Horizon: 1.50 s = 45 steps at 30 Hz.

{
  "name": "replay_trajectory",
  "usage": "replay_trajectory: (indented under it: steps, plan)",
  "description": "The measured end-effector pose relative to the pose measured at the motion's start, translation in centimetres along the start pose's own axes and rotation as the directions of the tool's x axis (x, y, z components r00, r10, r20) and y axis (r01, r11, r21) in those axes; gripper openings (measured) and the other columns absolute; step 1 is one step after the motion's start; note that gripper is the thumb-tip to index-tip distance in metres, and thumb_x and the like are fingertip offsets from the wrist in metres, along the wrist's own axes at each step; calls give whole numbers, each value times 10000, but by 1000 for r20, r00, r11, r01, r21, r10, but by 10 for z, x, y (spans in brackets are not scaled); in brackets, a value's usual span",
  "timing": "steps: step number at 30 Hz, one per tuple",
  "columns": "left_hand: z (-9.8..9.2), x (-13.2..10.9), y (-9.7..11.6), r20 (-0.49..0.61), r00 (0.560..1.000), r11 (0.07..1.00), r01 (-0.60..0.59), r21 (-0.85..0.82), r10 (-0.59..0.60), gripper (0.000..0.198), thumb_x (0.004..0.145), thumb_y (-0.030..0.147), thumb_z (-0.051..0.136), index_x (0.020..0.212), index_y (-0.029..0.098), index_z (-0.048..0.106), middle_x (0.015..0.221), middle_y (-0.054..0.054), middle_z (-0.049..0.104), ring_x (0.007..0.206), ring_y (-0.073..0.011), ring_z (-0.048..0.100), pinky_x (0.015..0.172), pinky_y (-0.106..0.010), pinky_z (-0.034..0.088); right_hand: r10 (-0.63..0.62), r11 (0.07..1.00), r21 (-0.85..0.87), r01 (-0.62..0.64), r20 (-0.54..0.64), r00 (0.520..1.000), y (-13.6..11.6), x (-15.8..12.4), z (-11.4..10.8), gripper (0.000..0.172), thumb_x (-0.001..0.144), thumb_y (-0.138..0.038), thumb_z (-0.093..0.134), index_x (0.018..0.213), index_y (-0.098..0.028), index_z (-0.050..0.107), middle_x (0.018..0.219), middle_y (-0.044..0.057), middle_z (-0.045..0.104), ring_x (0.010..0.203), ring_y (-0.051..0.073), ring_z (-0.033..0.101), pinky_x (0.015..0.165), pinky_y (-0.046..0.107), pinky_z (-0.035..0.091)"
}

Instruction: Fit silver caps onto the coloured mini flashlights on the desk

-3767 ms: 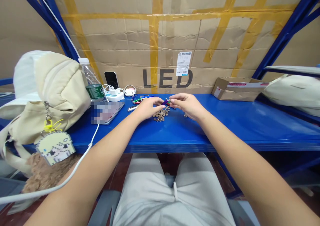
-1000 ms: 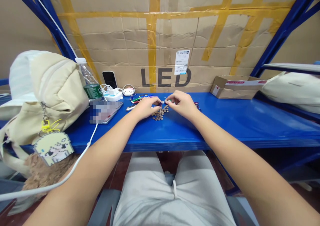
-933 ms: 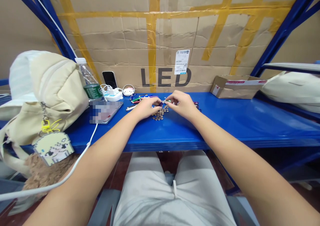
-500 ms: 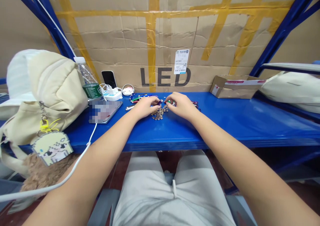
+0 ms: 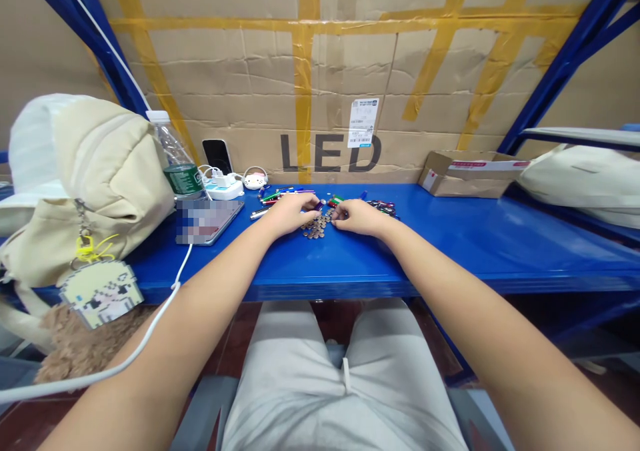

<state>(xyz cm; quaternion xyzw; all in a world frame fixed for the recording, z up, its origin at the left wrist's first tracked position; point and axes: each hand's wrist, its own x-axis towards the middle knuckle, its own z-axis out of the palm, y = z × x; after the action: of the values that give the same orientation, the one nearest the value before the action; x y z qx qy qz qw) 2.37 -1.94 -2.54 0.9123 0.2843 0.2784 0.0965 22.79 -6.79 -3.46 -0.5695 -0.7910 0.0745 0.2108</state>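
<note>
Open along the bench point(image 5: 500, 244) right of the right hand point(image 5: 357, 216), in front of the box point(image 5: 473, 178). Blocked on the left by the bag point(image 5: 110, 164) and bottle point(image 5: 181, 178), at the back by cardboard point(image 5: 240, 98).

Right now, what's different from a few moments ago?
The right hand has moved away from the purple piece and back toward the person, now at the right edge of the pile of small discs; whether it holds one I can't tell. The red and green pieces beyond it show more fully. The left hand still holds the purple piece; the bottle and cardboard box stayed put.
</note>
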Motion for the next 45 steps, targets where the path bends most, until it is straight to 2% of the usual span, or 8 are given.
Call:
replay_trajectory:
  steps: [5,10,14,19,27,34,39,45]
  plan:
    - [0,0,0,10,1000,1000,1,6,-1,223,794,285,586,992,202,646,988,-45,698,927,-213,646,836,-339,507,-36,999,-13,36,-27,999,-4,-2,0,78,717,-133,579,721,-183,638,786,33,705,707,164,621,640,241,447]
    - [-2,0,1,33,999,1000,8,21,-9,234,800,282,572,1007,194,638,1003,-43,694,939,-206,642,843,-329,502,-33,999,-41,31,-41,999,-1,0,2,154,776,-224,598,902,-170,670,887,53,709,770,175,626,681,243,448]
    - [-1,1,0,40,999,1000,9,13,-9,235,804,291,573,1004,184,636,1001,-43,694,945,-200,639,853,-319,497,7,999,-43,-8,-19,1000,0,2,2,107,804,-253,598,801,-187,681,884,41,718,823,185,634,742,252,444]
    - [0,2,-1,31,999,1000,7,4,-7,229,800,287,578,997,186,636,997,-38,695,939,-199,642,853,-321,497,33,999,-18,-33,-6,999,-2,-1,0,103,801,-264,622,749,-184,662,811,34,710,755,176,635,677,250,438]
    - [-1,0,1,49,999,1000,18,15,-19,255,803,283,577,1029,182,637,1016,-48,693,943,-202,640,850,-319,499,-15,997,73,23,-113,994,-4,-4,-2,19,755,-180,649,738,-178,657,811,27,703,772,163,627,722,259,449]
    - [-1,-1,3,76,997,999,25,-45,-21,256,807,316,575,1027,209,648,983,-23,702,917,-199,648,829,-326,503,-17,933,322,160,-406,914,-12,-4,-3,124,771,-275,624,823,-164,640,772,26,660,697,142,581,643,267,457]
    - [0,-2,4,71,997,993,14,-118,-6,267,805,324,585,1035,204,651,1001,-24,701,925,-194,648,825,-314,501,-88,915,313,255,-463,882,-16,-5,-2,129,782,-302,624,803,-175,639,801,35,649,710,144,570,646,276,457]
    - [0,-1,4,59,998,993,23,-116,-16,248,798,320,587,1004,204,659,991,-20,705,914,-191,649,812,-305,503,-262,919,153,363,-448,854,-14,-5,-3,104,831,-255,575,817,-194,657,812,38,636,743,152,568,673,285,448]
